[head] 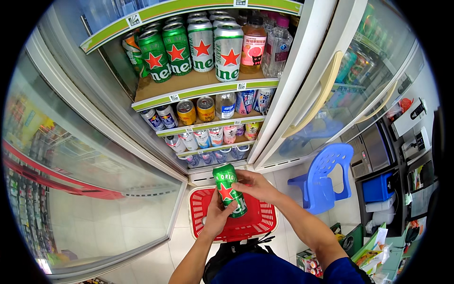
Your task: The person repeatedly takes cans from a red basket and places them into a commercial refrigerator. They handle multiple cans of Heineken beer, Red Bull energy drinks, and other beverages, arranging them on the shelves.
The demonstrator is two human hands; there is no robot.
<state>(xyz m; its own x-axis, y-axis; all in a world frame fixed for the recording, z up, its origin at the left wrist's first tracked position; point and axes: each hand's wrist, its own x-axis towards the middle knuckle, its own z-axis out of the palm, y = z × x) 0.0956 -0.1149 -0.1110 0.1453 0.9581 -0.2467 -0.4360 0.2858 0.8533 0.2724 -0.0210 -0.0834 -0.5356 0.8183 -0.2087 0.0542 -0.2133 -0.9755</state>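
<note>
Both of my hands hold one tall green Heineken beer can (227,193), tilted, with its red star facing up at me. My left hand (217,213) grips its lower left side. Around its upper right side curls my right hand (253,186). Beneath the can is a red plastic shopping basket (262,209) with a pale rim. A small pale item at the basket's left side is too covered to make out. In front of me, green Heineken cans (155,58) and silver ones (228,53) stand in rows on a fridge shelf (191,85).
The fridge's glass door (124,213) stands open on my left. A closed glass door with a cream handle (319,96) is on the right. Nearby stands a blue plastic chair (324,181). Lower shelves hold yellow cans (186,113) and several bottles (202,138). Boxed goods (309,262) sit at lower right.
</note>
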